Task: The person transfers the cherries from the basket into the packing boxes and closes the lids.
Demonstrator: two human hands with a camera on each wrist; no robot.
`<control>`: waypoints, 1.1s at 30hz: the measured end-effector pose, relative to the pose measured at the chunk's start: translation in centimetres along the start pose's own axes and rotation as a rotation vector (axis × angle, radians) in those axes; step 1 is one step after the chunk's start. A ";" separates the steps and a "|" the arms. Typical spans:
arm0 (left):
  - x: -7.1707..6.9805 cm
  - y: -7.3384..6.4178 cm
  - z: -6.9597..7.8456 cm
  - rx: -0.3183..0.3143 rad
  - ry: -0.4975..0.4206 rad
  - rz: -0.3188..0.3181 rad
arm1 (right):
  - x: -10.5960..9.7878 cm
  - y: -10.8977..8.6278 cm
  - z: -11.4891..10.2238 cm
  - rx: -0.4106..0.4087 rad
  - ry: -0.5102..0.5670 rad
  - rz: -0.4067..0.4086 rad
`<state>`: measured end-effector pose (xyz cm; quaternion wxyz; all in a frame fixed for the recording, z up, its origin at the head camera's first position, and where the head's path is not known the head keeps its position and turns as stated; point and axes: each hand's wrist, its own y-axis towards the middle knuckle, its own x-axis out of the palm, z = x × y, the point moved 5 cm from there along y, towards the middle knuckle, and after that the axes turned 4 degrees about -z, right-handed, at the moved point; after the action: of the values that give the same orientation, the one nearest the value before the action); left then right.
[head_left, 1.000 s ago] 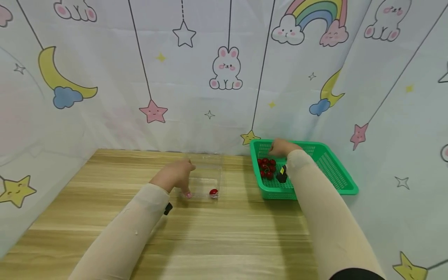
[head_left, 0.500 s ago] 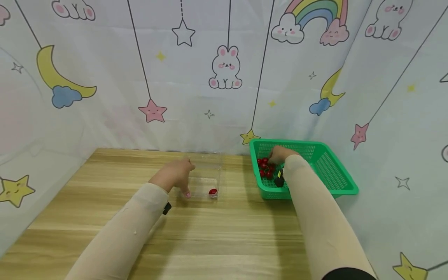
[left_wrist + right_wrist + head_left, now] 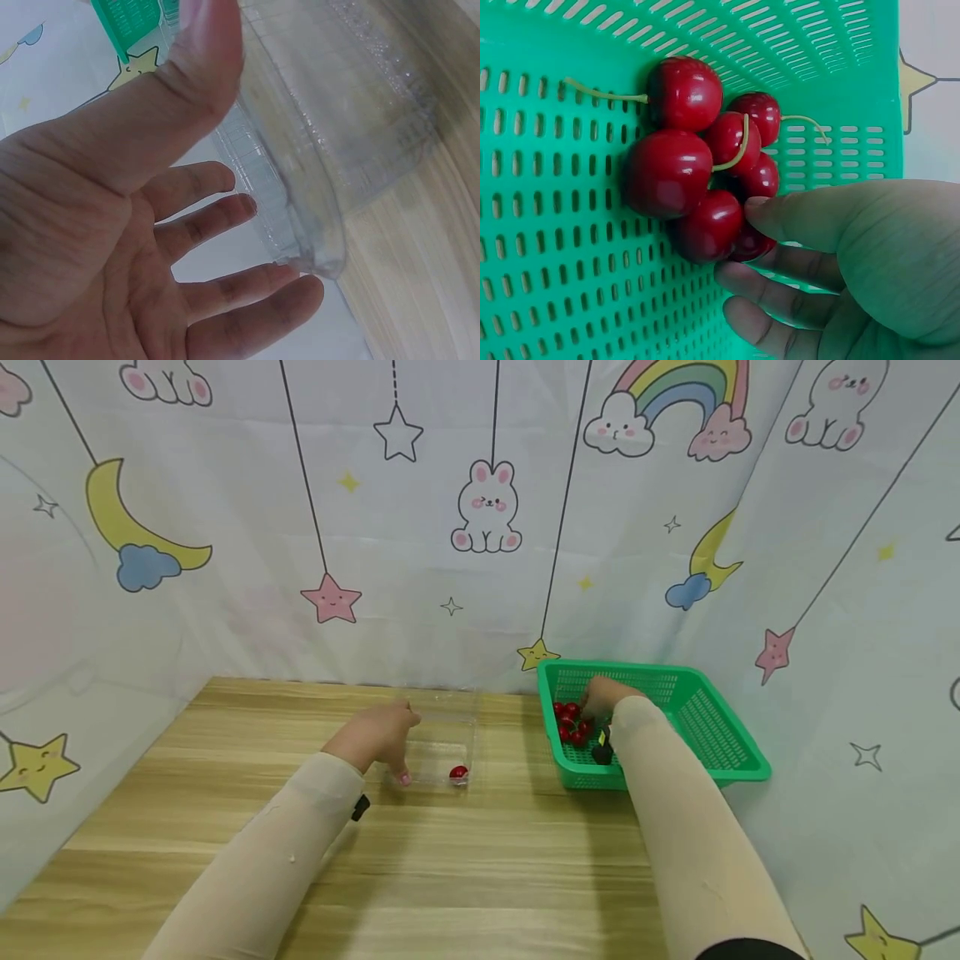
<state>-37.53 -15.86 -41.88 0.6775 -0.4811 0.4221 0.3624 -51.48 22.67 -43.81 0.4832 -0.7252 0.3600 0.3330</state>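
In the head view my left hand (image 3: 377,735) is at the left end of a clear plastic box (image 3: 438,752), its thumb by the near side. The left wrist view has those fingers (image 3: 240,300) spread and nearly straight against the clear box (image 3: 352,97). One red cherry (image 3: 458,772) lies in the box's near right corner. Over in the green basket (image 3: 720,727), my right hand (image 3: 606,696) reaches down to a cluster of cherries (image 3: 567,718). Up close, thumb and fingers pinch a partly hidden cherry (image 3: 750,244) at the cluster's edge. Several cherries (image 3: 682,94) beside it carry green stems.
Both containers stand on a wood-grain table (image 3: 480,877), the basket to the right of the box. A patterned white curtain (image 3: 420,652) hangs behind the table and along the right side.
My right hand has moved down and slightly toward the near side inside the basket, coming to the cherries. My left hand stays in place at the box.
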 end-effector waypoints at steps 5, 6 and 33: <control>0.1 0.1 0.0 -0.006 -0.002 -0.001 | -0.7 -1.0 -0.6 0.003 0.041 -0.004; 0.1 0.1 -0.1 -0.007 -0.002 -0.002 | -0.9 -1.2 -0.7 -0.001 0.047 -0.001; 0.0 0.1 0.0 -0.003 -0.003 -0.009 | -2.6 -7.3 -15.3 -0.342 -0.152 0.125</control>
<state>-37.58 -15.88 -41.94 0.6791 -0.4833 0.4186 0.3606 -44.58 10.81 -33.47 0.3570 -0.7458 0.3052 0.4725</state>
